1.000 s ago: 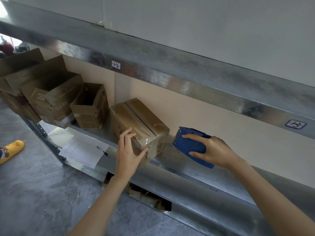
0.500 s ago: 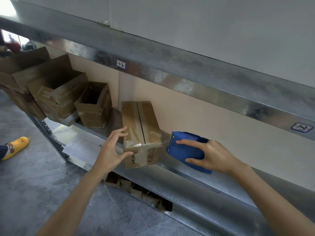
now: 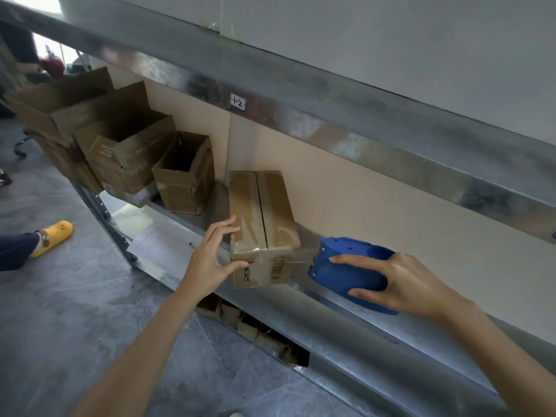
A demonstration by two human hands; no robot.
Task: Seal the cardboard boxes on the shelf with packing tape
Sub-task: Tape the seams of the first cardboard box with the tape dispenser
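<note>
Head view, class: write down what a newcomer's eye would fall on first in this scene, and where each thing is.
The bright blue tape dispenser, gripped by the right hand at the right, stands out first, with clear tape stretched to the closed cardboard box on its left. The left hand holds that box's near left corner. Further left on the shelf stand open boxes.

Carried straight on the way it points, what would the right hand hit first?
Likely the closed cardboard box: the right hand aims its blue tape dispenser leftward at the box's right side, with only a tape strip between. Depth is unclear.
</note>
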